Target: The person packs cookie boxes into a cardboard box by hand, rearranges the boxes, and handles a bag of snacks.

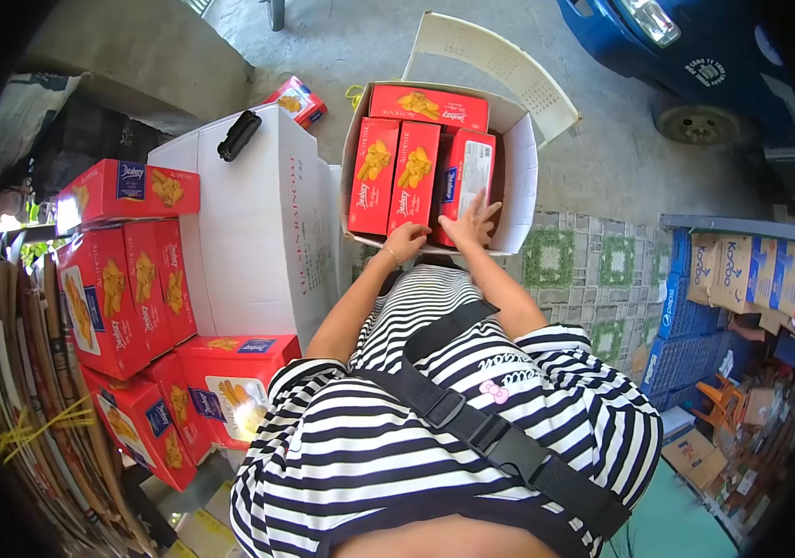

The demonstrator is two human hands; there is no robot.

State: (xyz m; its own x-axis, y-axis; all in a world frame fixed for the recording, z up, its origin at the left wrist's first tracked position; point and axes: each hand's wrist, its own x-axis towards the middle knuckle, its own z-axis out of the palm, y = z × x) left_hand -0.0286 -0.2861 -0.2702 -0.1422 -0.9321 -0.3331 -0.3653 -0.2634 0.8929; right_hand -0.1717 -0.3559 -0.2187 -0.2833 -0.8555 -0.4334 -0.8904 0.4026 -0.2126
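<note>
An open carton [516, 177] with white inner walls stands in front of me. Two red biscuit boxes [374, 177] lie side by side in its left part, and another red box [430, 105] lies across the far end. My right hand [474, 223] has its fingers spread over the near end of a red biscuit box [472, 167] at the right, which shows a white label panel. My left hand [406, 241] rests at the near end of the middle box, fingers extended and touching it; the carton's near edge partly hides its grip.
Red biscuit boxes [151, 279] are stacked at the left, beside a large white carton [239, 223] bearing a black object [239, 136]. Another red box [297, 100] lies behind. Flattened cardboard [63, 400] stands far left. A blue vehicle [695, 84] and blue crates [681, 363] are at right.
</note>
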